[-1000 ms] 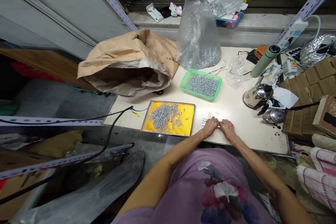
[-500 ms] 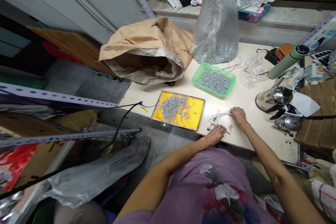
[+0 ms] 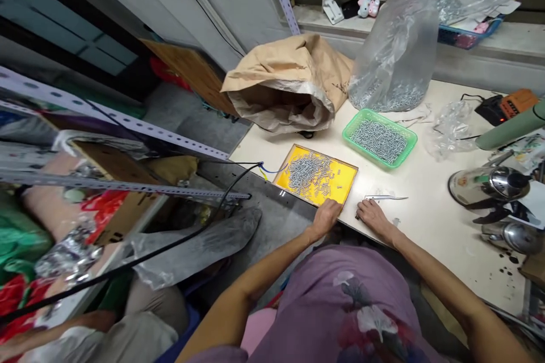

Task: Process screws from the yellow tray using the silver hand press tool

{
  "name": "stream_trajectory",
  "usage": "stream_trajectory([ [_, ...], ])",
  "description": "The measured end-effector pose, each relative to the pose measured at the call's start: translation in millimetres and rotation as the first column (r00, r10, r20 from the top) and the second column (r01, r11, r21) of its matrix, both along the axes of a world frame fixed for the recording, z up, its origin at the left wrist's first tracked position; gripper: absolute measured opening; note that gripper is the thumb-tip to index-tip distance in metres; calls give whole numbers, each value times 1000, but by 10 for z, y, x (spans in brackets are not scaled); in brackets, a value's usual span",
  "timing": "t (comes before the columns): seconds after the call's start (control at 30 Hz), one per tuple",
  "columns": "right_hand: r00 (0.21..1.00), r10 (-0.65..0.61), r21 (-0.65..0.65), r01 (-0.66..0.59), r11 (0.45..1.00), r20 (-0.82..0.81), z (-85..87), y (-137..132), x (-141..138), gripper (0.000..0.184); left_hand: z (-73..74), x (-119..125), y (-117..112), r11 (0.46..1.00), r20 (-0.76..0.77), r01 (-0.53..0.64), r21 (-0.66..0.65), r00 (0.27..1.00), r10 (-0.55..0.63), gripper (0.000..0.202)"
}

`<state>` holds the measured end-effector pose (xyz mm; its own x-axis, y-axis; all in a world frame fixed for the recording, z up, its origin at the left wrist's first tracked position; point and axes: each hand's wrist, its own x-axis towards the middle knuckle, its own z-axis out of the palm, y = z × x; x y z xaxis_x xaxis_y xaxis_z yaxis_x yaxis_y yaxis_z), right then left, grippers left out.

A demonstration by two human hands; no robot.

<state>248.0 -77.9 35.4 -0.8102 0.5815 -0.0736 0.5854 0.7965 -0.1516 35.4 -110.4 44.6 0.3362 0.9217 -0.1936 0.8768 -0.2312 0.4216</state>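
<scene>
At the near right corner of the yellow tray (image 3: 347,177), my left hand (image 3: 327,216) has its fingers curled over the edge. Whatever they may grip is hidden. A heap of small silvery metal pieces, like screws or pins (image 3: 307,173), lies in the tray. My right hand (image 3: 375,218) rests just to the right, fingers bent together at the left end of a small metal lever device (image 3: 386,197). The hand covers part of that device, and what the fingertips hold cannot be made out. Farther back, a green plastic basket (image 3: 414,144) contains more such pieces.
An open brown paper sack (image 3: 276,76) and a clear bag of metal pieces (image 3: 394,62) stand at the back. Steel kettles (image 3: 494,184) are on the right. A black cable (image 3: 200,224) crosses on the left, near another person's forearm (image 3: 63,326).
The view has turned left. My left hand has gone from the lever device to the tray's corner. My right hand has moved from the lever's right end to the device's left end.
</scene>
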Motion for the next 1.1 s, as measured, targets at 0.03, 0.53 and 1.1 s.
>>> stream_trajectory([
  [0.03,1000,14,12,-14,1000,-13,-34,2,20,25,20,-99,59,994,-32,-107,17,994,108,25],
  [0.53,988,92,17,-91,996,-122,-93,-85,57,30,-66,-19,515,917,-222,-377,-129,912,344,9],
  [1.1,796,-541,-110,533,839,-271,-206,-201,425,31,-63,-45,363,954,-373,-272,-130,904,207,24],
])
